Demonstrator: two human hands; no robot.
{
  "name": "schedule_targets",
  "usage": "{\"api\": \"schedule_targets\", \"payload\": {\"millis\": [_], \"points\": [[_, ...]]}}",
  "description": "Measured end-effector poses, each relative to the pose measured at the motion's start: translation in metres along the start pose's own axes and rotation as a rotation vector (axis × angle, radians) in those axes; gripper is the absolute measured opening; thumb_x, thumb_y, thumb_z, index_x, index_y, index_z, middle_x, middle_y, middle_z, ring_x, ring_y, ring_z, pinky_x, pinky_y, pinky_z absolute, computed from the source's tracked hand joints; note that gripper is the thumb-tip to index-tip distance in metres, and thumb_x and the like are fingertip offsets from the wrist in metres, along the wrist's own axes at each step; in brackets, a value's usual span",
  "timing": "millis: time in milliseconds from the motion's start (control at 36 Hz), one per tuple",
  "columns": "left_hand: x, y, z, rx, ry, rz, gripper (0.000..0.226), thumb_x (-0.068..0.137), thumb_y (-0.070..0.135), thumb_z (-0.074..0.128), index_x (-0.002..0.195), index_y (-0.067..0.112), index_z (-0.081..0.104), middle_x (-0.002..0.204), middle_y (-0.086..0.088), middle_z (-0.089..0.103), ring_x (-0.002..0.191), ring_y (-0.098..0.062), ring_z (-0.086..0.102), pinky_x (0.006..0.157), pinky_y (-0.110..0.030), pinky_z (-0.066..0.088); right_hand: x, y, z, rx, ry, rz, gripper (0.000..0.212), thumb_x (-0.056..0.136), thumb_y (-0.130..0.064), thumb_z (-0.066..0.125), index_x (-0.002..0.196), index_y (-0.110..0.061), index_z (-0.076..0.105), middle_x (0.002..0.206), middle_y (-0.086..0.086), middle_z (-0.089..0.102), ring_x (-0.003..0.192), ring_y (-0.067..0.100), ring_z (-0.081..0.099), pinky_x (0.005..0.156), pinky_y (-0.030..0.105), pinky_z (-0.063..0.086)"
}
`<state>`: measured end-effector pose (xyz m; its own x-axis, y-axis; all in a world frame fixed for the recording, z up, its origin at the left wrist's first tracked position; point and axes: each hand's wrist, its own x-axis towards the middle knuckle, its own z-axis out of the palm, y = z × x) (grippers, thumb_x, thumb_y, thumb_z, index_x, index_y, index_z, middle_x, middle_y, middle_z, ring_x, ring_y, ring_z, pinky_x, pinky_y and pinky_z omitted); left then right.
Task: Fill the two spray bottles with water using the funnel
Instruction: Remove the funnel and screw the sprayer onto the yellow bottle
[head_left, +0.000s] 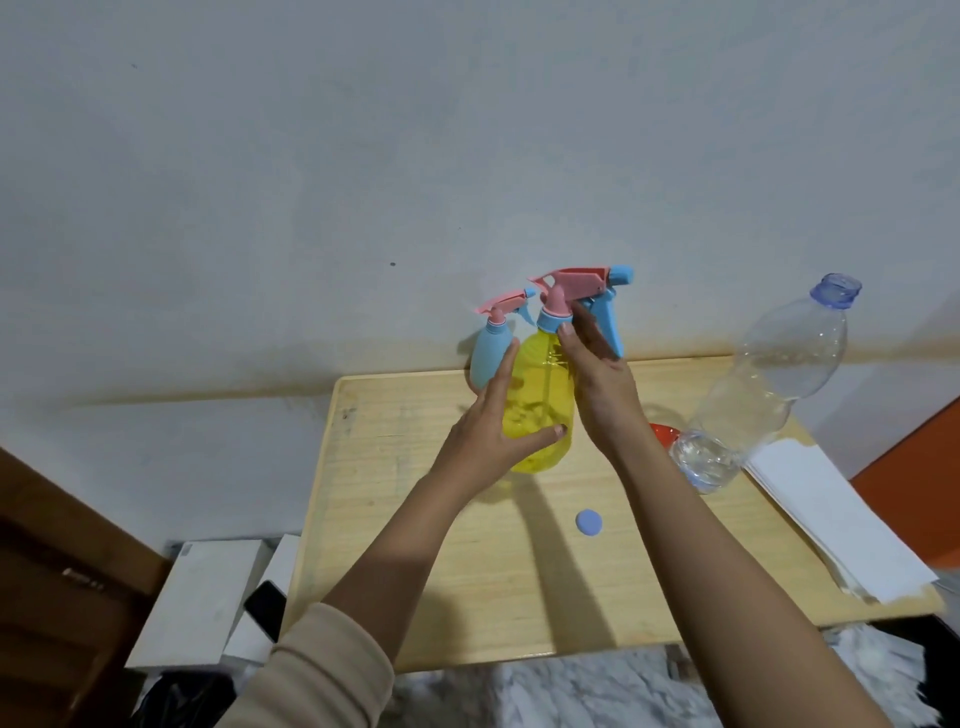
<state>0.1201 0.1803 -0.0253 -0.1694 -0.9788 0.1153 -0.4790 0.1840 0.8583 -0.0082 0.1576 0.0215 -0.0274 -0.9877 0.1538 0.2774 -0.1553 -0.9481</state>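
A yellow see-through spray bottle stands on the wooden table near its far edge. My left hand wraps around its body. My right hand pinches the blue collar under its pink and blue spray head. Behind and to the left stands a small blue spray bottle with a pink head. An uncapped clear water bottle, with some water in its bottom, stands at the right. A red funnel peeks out behind my right wrist, mostly hidden.
A blue bottle cap lies on the table in front of the yellow bottle. White paper sheets lie along the table's right edge. White boxes and a dark phone sit left of the table. A wall rises right behind it.
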Motion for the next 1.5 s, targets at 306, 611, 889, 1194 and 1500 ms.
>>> {"api": "schedule_targets", "payload": {"millis": [306,611,889,1194,1500], "points": [[-0.001,-0.001,-0.014,-0.216,-0.257,-0.042,0.089,0.068,0.045,0.078,0.130,0.069,0.019,0.135,0.005,0.048,0.125,-0.007,0.048,0.105,-0.042,0.044,0.006,-0.008,-0.025,0.018,-0.259,0.108,0.035,0.075,-0.031,0.063,0.109,-0.023,0.067,0.119,0.003,0.065,0.108,0.010,0.062,0.087,0.024,0.050],[-0.003,0.004,0.001,-0.132,-0.104,-0.088,0.090,0.055,0.062,0.075,0.126,0.071,0.021,0.131,0.003,0.052,0.123,-0.014,0.050,0.101,-0.046,0.046,0.010,-0.004,-0.027,-0.044,-0.139,-0.031,0.059,0.052,-0.054,0.082,0.098,-0.020,0.068,0.093,-0.004,0.075,0.094,0.014,0.070,0.079,0.026,0.056],[-0.006,0.002,0.006,-0.088,-0.070,-0.124,0.094,0.053,0.072,0.071,0.130,0.066,0.020,0.129,0.005,0.054,0.121,-0.015,0.052,0.096,-0.046,0.049,0.003,-0.007,-0.017,-0.044,-0.041,-0.096,0.041,0.058,-0.041,0.074,0.090,-0.018,0.069,0.080,-0.007,0.075,0.083,0.011,0.072,0.068,0.021,0.055],[-0.008,0.001,0.008,-0.165,-0.151,-0.134,0.101,0.059,0.066,0.072,0.143,0.050,0.018,0.130,0.010,0.055,0.122,-0.013,0.051,0.101,-0.046,0.046,0.002,-0.005,-0.019,-0.089,0.006,-0.048,0.024,0.085,0.002,0.060,0.107,-0.003,0.064,0.077,-0.006,0.073,0.076,0.011,0.070,0.073,0.026,0.058],[-0.012,0.018,0.041,0.005,0.155,-0.168,0.111,0.058,0.047,0.084,0.144,0.021,0.019,0.142,-0.001,0.036,0.129,-0.020,0.042,0.092,-0.033,0.042,-0.010,-0.003,-0.003,-0.339,0.105,-0.164,0.031,0.068,-0.005,0.080,0.094,-0.020,0.071,0.087,-0.002,0.073,0.085,0.013,0.069,0.083,0.030,0.055]]}}
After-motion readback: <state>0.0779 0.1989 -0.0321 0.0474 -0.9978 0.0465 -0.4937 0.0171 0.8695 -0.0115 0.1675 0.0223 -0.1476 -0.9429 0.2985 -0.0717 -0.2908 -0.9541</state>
